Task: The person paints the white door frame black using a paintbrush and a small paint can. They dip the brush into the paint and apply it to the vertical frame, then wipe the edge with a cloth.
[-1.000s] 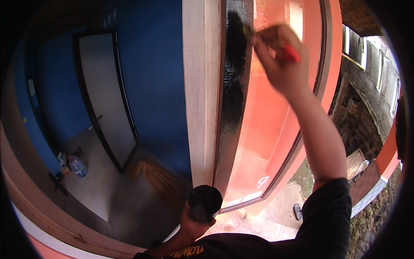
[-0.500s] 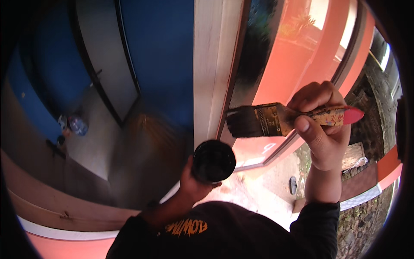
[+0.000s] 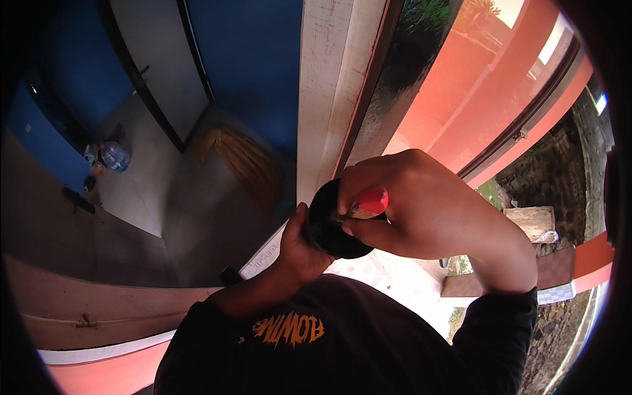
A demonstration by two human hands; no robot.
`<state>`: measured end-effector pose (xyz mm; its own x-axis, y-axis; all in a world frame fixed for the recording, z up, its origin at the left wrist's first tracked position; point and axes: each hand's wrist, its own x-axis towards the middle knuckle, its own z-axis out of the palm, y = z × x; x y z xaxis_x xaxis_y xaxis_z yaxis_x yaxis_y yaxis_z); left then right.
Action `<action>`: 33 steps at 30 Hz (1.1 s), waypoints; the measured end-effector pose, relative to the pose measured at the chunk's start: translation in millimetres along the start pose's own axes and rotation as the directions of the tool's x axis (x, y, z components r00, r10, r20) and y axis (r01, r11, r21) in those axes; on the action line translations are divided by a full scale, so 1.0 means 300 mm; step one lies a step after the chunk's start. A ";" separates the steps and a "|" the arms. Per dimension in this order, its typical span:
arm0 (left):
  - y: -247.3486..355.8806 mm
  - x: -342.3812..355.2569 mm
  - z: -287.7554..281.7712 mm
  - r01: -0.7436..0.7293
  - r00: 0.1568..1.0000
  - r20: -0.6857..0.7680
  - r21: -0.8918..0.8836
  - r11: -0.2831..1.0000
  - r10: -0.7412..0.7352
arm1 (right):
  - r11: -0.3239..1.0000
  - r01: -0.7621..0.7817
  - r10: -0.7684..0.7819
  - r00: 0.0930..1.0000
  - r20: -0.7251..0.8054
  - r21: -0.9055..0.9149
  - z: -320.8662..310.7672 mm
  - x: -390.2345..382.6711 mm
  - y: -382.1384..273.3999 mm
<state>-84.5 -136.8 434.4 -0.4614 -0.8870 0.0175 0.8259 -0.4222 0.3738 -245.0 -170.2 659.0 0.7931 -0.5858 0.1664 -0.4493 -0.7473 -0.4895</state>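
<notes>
My left hand (image 3: 304, 253) is wrapped round a black round container (image 3: 332, 240) at the middle of the view. My right hand (image 3: 421, 204) grips a paintbrush by its red-tipped handle (image 3: 368, 201) directly over that container, and the bristle end is down inside it, out of sight. Above the hands stands a pale wooden post (image 3: 332, 72), with a glossy dark strip (image 3: 415, 46) along its right side, wet-looking and partly black. My right forearm crosses the lower right, and the dark shirt fills the bottom.
A blue-walled room (image 3: 240, 59) with a pale door (image 3: 155, 66), yellow cloth (image 3: 243, 168) and water bottle (image 3: 115, 158) lies left. A salmon-tinted glass pane (image 3: 471, 72) is upper right; beyond are a stone wall, wooden board (image 3: 530, 220) and low ledge (image 3: 589, 263).
My right hand has come down with the brush from the dark strip beside the post to the container. My left hand and container have risen in view, and the view has shifted.
</notes>
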 end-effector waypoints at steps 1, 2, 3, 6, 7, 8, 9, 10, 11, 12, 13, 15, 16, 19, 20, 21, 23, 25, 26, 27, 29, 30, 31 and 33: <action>-0.004 0.004 -0.005 0.000 0.999 0.043 -0.050 0.999 0.002 | 1.000 0.010 -0.010 1.000 -0.005 -0.006 0.001 0.001 0.006; -0.009 0.011 -0.012 0.006 0.998 0.064 -0.096 0.995 0.000 | 0.999 0.023 -0.023 1.000 -0.004 -0.024 -0.001 -0.001 0.013; -0.014 0.018 -0.019 0.012 0.992 0.127 -0.189 0.982 0.012 | 0.999 0.022 -0.021 0.999 -0.042 0.030 -0.016 -0.005 0.023; -0.017 0.029 -0.044 0.073 0.975 0.221 -0.289 0.955 -0.008 | 0.983 0.006 0.020 0.990 -0.138 0.183 -0.062 -0.021 0.056; -0.017 0.032 -0.050 0.090 0.971 0.239 -0.271 0.958 -0.024 | 0.968 -0.016 0.060 0.984 -0.169 0.251 -0.071 -0.030 0.065; -0.016 0.034 -0.055 0.094 0.981 0.188 -0.284 0.954 -0.041 | 0.947 -0.034 0.101 0.975 -0.197 0.318 -0.080 -0.040 0.075; -0.015 0.034 -0.057 0.089 0.989 0.137 -0.276 0.957 -0.052 | 0.890 -0.043 0.147 0.969 -0.196 0.454 -0.085 -0.045 0.087; -0.014 0.035 -0.058 0.085 0.994 0.092 -0.261 0.962 -0.062 | 0.871 -0.072 0.196 0.958 -0.210 0.485 -0.088 -0.051 0.099; -0.014 0.038 -0.058 0.079 0.992 0.119 -0.284 0.956 -0.047 | 0.850 -0.100 0.245 0.944 -0.220 0.517 -0.091 -0.059 0.110; -0.013 0.042 -0.056 0.076 0.988 0.152 -0.300 0.951 -0.031 | 0.829 -0.111 0.278 0.933 -0.230 0.549 -0.093 -0.065 0.122; -0.012 0.046 -0.054 0.076 0.983 0.184 -0.316 0.946 -0.017 | 0.811 -0.098 0.275 0.934 -0.227 0.577 -0.100 -0.067 0.137; -0.010 0.050 -0.048 0.072 0.984 0.175 -0.320 0.945 -0.016 | 0.774 -0.062 0.287 0.921 -0.262 0.630 -0.103 -0.068 0.165; -0.009 0.052 -0.046 0.073 0.986 0.166 -0.316 0.946 -0.020 | 0.756 -0.027 0.280 0.916 -0.286 0.654 -0.102 -0.069 0.176; -0.002 0.052 -0.040 0.059 0.998 0.047 -0.158 0.986 -0.053 | 0.784 -0.010 0.287 0.893 -0.348 0.621 -0.093 -0.081 0.180; -0.001 0.053 -0.038 0.060 0.998 0.021 -0.155 0.986 -0.057 | 0.780 0.010 0.288 0.882 -0.373 0.626 -0.085 -0.086 0.173; -0.001 0.055 -0.037 0.060 0.998 0.044 -0.175 0.983 -0.053 | 0.804 0.010 0.279 0.877 -0.392 0.594 -0.073 -0.089 0.163; -0.002 0.057 -0.035 0.057 0.997 0.064 -0.199 0.978 -0.045 | 0.842 0.007 0.260 0.871 -0.417 0.539 -0.051 -0.094 0.136; -0.002 0.059 -0.034 0.050 0.997 0.071 -0.205 0.977 -0.036 | 0.924 0.041 0.121 0.912 -0.393 0.379 -0.041 -0.090 0.112; -0.002 0.060 -0.033 0.052 0.996 0.076 -0.225 0.973 -0.036 | 0.954 0.057 0.059 0.928 -0.368 0.296 -0.038 -0.086 0.102; -0.002 0.062 -0.033 0.055 0.995 0.092 -0.242 0.969 -0.034 | 0.973 0.072 0.011 0.934 -0.356 0.217 -0.035 -0.082 0.095; -0.002 0.063 -0.033 0.059 0.994 0.101 -0.268 0.962 -0.032 | 0.993 0.117 -0.112 0.939 -0.325 -0.004 -0.029 -0.073 0.088; -0.002 0.063 -0.033 0.058 0.995 0.094 -0.277 0.959 -0.033 | 0.984 0.137 -0.166 0.937 -0.306 -0.114 -0.026 -0.070 0.088; -0.003 0.064 -0.033 0.058 0.996 0.086 -0.275 0.960 -0.036 | 0.966 0.172 -0.223 0.933 -0.282 -0.195 -0.021 -0.066 0.091; -0.003 0.064 -0.035 0.058 0.997 0.072 -0.250 0.966 -0.041 | 0.906 0.262 -0.355 0.897 -0.261 -0.331 -0.009 -0.063 0.098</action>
<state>-90.7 -155.5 424.6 -0.5171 -0.8531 0.0690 0.8525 -0.5062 0.1304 -274.2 -182.0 643.7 0.7639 -0.3422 0.5471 -0.3352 -0.9349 -0.1167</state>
